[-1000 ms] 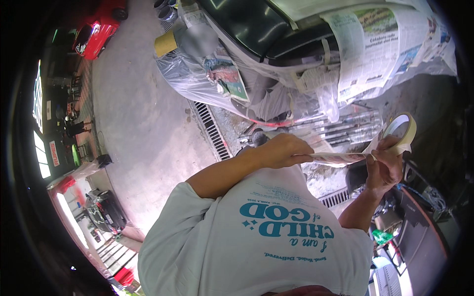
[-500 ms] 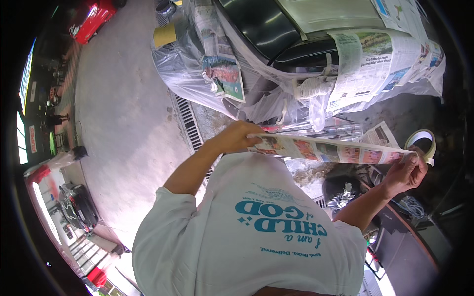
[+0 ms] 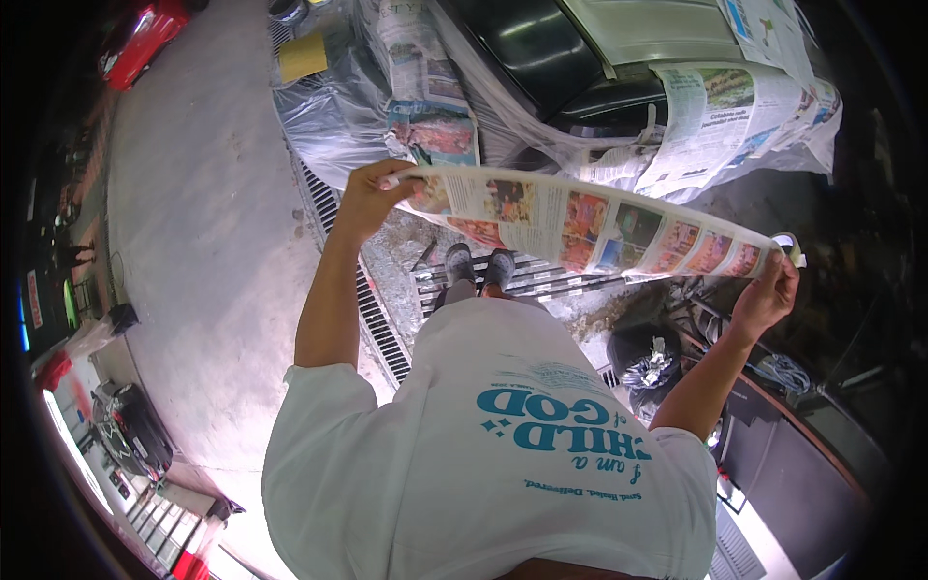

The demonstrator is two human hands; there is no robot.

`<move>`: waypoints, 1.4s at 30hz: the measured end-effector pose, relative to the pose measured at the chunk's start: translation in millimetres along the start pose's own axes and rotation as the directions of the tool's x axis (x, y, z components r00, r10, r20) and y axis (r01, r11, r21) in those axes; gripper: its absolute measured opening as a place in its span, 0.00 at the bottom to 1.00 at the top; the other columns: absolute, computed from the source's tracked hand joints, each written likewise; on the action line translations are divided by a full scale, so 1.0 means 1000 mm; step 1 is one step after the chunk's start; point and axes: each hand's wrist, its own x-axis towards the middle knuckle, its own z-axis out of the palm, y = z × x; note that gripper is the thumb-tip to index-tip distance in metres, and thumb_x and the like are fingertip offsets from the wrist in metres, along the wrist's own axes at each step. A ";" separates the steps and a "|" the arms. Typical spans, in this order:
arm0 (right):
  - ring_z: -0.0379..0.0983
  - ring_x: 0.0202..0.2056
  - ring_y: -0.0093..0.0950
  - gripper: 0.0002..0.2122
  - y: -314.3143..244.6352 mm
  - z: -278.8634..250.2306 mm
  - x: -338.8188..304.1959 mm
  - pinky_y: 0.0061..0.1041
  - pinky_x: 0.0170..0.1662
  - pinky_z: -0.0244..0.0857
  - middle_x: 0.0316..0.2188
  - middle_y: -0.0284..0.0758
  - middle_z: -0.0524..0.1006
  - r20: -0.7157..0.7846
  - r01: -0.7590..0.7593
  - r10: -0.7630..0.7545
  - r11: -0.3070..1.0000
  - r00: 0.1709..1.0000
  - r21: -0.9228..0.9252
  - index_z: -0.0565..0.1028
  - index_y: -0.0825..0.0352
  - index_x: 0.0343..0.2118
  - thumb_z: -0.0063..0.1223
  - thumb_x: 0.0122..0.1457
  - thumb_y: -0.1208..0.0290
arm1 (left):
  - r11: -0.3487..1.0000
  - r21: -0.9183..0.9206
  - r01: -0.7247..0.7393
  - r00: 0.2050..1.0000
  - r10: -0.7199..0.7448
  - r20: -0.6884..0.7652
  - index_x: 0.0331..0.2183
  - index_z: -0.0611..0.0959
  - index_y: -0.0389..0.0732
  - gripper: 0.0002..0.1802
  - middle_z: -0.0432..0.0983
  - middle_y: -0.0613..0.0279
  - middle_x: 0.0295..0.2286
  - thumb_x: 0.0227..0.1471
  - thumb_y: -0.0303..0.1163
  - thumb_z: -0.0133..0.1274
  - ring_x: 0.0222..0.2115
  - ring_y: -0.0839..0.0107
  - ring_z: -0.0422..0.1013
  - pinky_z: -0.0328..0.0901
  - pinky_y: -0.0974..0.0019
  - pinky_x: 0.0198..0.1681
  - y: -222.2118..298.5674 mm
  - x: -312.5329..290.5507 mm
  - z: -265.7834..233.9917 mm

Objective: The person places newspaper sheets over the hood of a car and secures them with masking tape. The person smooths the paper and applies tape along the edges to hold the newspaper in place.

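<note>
A long sheet of newspaper [image 3: 546,217] with rows of colour photos is stretched out in front of me, a pale strip along its upper edge. My left hand [image 3: 372,201] is closed on its left end, which sits higher. My right hand [image 3: 768,295] pinches the right end, lower down. Just beyond those right fingers a roll of masking tape [image 3: 797,249] shows in part; whether the hand holds it too I cannot tell. Past the sheet stands a car [image 3: 628,34] wrapped in clear plastic film [image 3: 324,126], with more newspaper [image 3: 710,121] fixed over its side.
A floor drain grate [image 3: 379,324] runs along my left, and my shoes [image 3: 478,263] stand close to a slatted grating. At the right are a black bin bag [image 3: 650,362] and a dark cabinet [image 3: 773,454]. A red car [image 3: 145,41] is parked at the far left.
Both hands have moved forward, away from my body, the left more than the right. The newspaper has risen with them, now tilted down to the right and showing more of its printed face.
</note>
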 end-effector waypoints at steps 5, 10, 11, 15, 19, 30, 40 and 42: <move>0.75 0.38 0.19 0.09 0.011 0.013 0.010 0.21 0.46 0.69 0.38 0.33 0.82 0.014 -0.037 0.037 0.999 0.999 0.006 0.80 0.72 0.41 0.65 0.66 0.70 | 0.946 -0.300 -0.120 0.986 0.079 -0.146 0.43 0.89 0.34 0.11 0.84 0.67 0.35 0.59 0.29 0.65 0.36 0.81 0.74 0.67 0.73 0.42 -0.023 0.022 0.001; 0.74 0.39 0.18 0.10 0.036 0.042 0.044 0.21 0.45 0.69 0.38 0.32 0.82 0.112 -0.066 0.068 0.998 0.991 -0.021 0.83 0.70 0.42 0.68 0.63 0.71 | 0.990 -0.118 -0.084 0.959 0.048 -0.280 0.44 0.88 0.35 0.14 0.83 0.70 0.34 0.61 0.34 0.64 0.34 0.83 0.71 0.63 0.74 0.39 -0.022 0.041 0.020; 0.74 0.39 0.18 0.09 0.041 0.049 0.051 0.21 0.44 0.69 0.38 0.32 0.82 0.143 -0.072 0.074 0.997 0.987 -0.018 0.83 0.70 0.42 0.68 0.63 0.71 | 0.990 -0.125 -0.068 0.956 0.029 -0.292 0.44 0.88 0.35 0.14 0.83 0.70 0.34 0.60 0.34 0.65 0.34 0.83 0.71 0.63 0.74 0.39 -0.025 0.043 0.021; 0.74 0.37 0.17 0.09 0.066 0.085 0.084 0.19 0.42 0.68 0.35 0.29 0.82 0.238 -0.148 0.137 0.988 0.962 0.030 0.83 0.71 0.41 0.68 0.63 0.71 | 0.974 -0.219 -0.057 0.920 -0.034 -0.391 0.45 0.88 0.35 0.14 0.83 0.69 0.35 0.59 0.33 0.65 0.33 0.81 0.71 0.62 0.73 0.37 -0.036 0.042 0.029; 0.73 0.37 0.16 0.10 0.090 0.116 0.108 0.19 0.43 0.68 0.36 0.29 0.82 0.355 -0.210 0.195 0.978 0.914 0.006 0.83 0.71 0.41 0.68 0.64 0.69 | 0.987 -0.158 0.007 0.825 -0.095 -0.557 0.45 0.88 0.34 0.14 0.83 0.66 0.35 0.60 0.31 0.64 0.34 0.80 0.72 0.64 0.72 0.38 -0.024 0.025 0.048; 0.76 0.38 0.21 0.10 0.119 0.190 0.140 0.23 0.45 0.69 0.35 0.34 0.84 0.341 -0.139 0.134 0.990 0.930 -0.009 0.84 0.72 0.43 0.66 0.64 0.71 | 0.996 -0.086 0.016 0.809 -0.063 -0.585 0.42 0.88 0.40 0.10 0.79 0.76 0.30 0.61 0.33 0.63 0.28 0.86 0.65 0.57 0.74 0.32 -0.012 0.078 0.052; 0.81 0.39 0.29 0.11 0.144 0.217 0.156 0.28 0.48 0.71 0.37 0.40 0.85 0.452 0.036 0.071 0.974 0.889 -0.224 0.84 0.70 0.44 0.63 0.64 0.68 | 0.974 -0.191 0.123 0.811 -0.210 -0.546 0.49 0.81 0.35 0.15 0.84 0.64 0.39 0.61 0.26 0.61 0.40 0.79 0.75 0.67 0.72 0.44 -0.064 0.099 0.061; 0.82 0.39 0.33 0.11 0.148 0.226 0.155 0.29 0.48 0.72 0.37 0.41 0.85 0.454 0.120 0.012 0.958 0.891 -0.261 0.84 0.69 0.43 0.63 0.64 0.67 | 0.975 -0.201 0.091 0.807 -0.191 -0.559 0.50 0.81 0.35 0.16 0.84 0.62 0.40 0.60 0.26 0.61 0.41 0.78 0.75 0.67 0.71 0.45 -0.073 0.099 0.058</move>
